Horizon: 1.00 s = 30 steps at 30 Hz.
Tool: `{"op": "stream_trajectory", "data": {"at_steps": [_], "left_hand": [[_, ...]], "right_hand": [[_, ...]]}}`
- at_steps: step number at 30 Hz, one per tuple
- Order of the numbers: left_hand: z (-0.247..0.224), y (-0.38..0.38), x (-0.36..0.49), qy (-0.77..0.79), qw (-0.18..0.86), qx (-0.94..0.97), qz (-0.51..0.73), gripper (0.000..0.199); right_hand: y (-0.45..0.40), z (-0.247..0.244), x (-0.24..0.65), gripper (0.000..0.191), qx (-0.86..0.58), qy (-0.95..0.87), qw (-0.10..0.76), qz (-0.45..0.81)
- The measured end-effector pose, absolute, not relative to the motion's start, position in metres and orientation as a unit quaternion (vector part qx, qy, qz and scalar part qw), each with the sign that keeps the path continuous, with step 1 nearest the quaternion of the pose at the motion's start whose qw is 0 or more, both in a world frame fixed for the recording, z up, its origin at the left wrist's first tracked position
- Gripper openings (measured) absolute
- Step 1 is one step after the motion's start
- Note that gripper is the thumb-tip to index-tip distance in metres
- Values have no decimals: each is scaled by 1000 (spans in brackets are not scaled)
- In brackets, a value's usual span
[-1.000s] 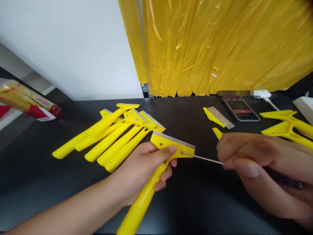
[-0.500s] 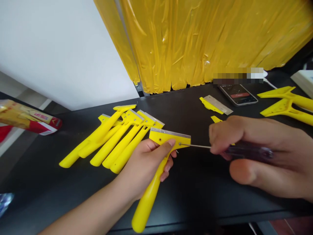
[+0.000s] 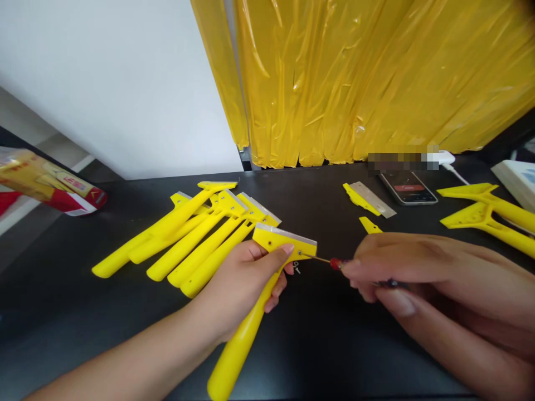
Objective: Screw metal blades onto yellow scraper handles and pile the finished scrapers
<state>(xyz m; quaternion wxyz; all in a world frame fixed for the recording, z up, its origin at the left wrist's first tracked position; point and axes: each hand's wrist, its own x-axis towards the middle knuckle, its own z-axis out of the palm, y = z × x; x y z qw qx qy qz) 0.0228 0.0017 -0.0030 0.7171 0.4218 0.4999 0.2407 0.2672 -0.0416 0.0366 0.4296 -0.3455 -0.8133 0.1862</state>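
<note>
Yellow scraper [image 3: 276, 240] gripped by left fingers [image 3: 278, 285] (thumb [image 3: 270, 264] on top); right fingers [image 3: 376, 256] pinch a screwdriver [image 3: 317, 258] against its screw [image 3: 300, 253].

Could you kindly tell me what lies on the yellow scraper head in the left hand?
A metal blade lies along its far edge, and a screwdriver tip reaches its face; the left thumb covers part.

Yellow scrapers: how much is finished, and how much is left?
The pile of scrapers looks mostly finished, with metal blades showing. In hand: the left hand grips one scraper while the right hand holds a screwdriver to its screw. Left: two bladeless scrapers and a loose blade by the phone.
</note>
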Motion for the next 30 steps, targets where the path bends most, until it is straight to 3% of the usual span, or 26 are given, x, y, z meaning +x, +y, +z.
{"op": "stream_trajectory", "data": {"at_steps": [3, 6, 9, 12, 17, 24, 30], "left_hand": [[-4, 2, 22, 505, 716, 417, 243, 41], [-5, 2, 22, 510, 709, 424, 240, 42], [-5, 2, 22, 511, 702, 435, 237, 43], [-5, 3, 22, 516, 697, 435, 241, 43], [-5, 3, 22, 514, 701, 433, 237, 44], [-2, 4, 23, 502, 705, 431, 253, 40], [-2, 3, 23, 499, 709, 427, 257, 38]], "right_hand": [[-42, 32, 264, 39, -346, -804, 439, 202], [-39, 31, 260, 22, -394, -746, 489, 223], [-35, 34, 259, 13, -396, -715, 487, 307], [-32, 35, 260, 16, -373, -699, 464, 398], [-30, 32, 259, 18, -404, -693, 518, 297], [-29, 34, 265, 16, -377, -708, 461, 380], [-33, 34, 261, 17, -428, -689, 513, 281]]}}
